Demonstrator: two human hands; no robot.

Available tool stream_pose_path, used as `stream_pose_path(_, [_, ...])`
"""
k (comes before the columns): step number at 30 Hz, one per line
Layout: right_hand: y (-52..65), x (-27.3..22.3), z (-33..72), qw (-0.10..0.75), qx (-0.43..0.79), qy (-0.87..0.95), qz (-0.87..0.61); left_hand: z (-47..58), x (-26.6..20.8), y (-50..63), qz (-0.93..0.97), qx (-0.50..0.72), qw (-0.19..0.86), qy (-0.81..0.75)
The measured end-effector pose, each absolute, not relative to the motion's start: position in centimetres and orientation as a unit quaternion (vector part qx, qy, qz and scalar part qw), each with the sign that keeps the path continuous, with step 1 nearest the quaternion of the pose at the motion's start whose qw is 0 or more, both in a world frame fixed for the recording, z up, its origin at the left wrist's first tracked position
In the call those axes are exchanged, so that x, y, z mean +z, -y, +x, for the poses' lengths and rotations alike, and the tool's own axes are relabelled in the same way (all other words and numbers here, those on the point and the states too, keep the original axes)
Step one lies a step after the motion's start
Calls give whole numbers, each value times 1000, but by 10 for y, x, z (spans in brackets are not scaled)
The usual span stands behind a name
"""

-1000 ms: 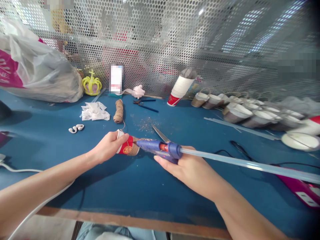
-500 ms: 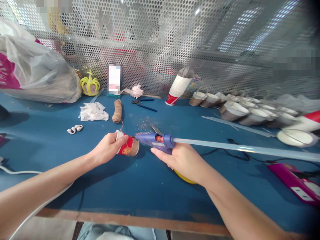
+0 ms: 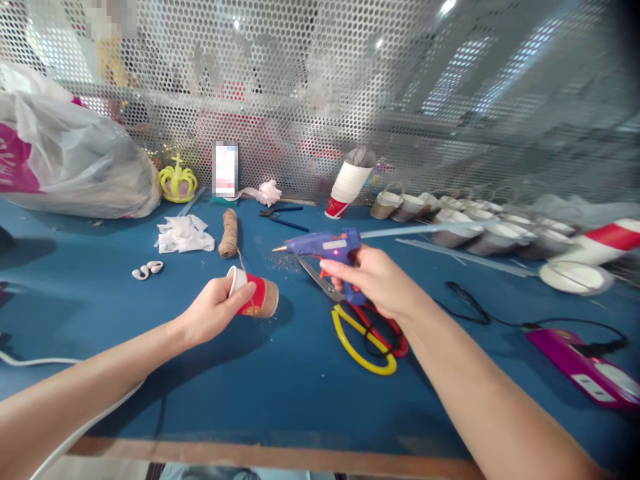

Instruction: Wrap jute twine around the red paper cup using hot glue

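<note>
My left hand (image 3: 213, 310) is closed around a red and white paper cup (image 3: 259, 293), tilted on its side with its mouth to the left. Brown twine is wound round the cup's base end, and a strand leads from the cup to a twine bundle (image 3: 229, 233). In my right hand (image 3: 373, 273) is a blue hot glue gun (image 3: 320, 245), its nozzle pointing left, above and apart from the cup. A long clear glue stick (image 3: 405, 230) juts from its back. Below that hand lie scissors (image 3: 363, 343) with yellow and red handles.
Pliers (image 3: 285, 219), white scraps (image 3: 184, 234) and a yellow crown-shaped piece (image 3: 178, 180) lie farther back. Stacked paper cups (image 3: 349, 183) lean near the mesh screen. Several twine-covered cups (image 3: 457, 230) stand right, behind a purple power strip (image 3: 580, 367). A plastic bag (image 3: 85, 153) fills the left back.
My right hand has lifted and turned the glue gun, taking its nozzle up from the cup. The scissors' handles now show. My left hand still holds the cup.
</note>
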State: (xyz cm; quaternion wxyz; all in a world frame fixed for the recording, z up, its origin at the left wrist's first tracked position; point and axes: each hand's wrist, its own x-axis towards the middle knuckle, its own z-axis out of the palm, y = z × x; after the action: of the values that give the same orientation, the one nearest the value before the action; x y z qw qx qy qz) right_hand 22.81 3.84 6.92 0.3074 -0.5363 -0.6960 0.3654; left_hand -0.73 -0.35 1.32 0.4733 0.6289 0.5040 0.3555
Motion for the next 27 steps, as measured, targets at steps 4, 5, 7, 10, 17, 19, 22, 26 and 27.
stream_pose_path(4, [-85, 53, 245, 289, 290, 669, -621, -8, 15, 6, 629, 374, 486, -477])
stream_pose_path(5, [-95, 47, 247, 283, 282, 664, -632, -8, 14, 6, 630, 377, 487, -474])
stream_pose_path(7, [-109, 36, 252, 267, 267, 660, -649, -8, 13, 6, 631, 378, 485, -473])
stream_pose_path(10, [-118, 29, 254, 247, 238, 672, -657, -9, 13, 6, 637, 374, 478, -476])
stream_pose_path(17, [-105, 54, 210, 205, 225, 746, -592, -9, 13, 5, 649, 370, 481, -460])
stream_pose_path(19, [-93, 56, 183, 171, 282, 768, -548, -9, 10, 4, 653, 362, 484, -456])
stream_pose_path(22, [-75, 54, 146, 122, 475, 755, -435, -10, 5, 4, 667, 344, 480, -453])
stream_pose_path(26, [-64, 50, 129, 241, 584, 655, -415, -12, 5, 4, 669, 321, 484, -464])
stream_pose_path(27, [-63, 50, 130, 270, 598, 629, -417, -11, 6, 4, 661, 321, 492, -467])
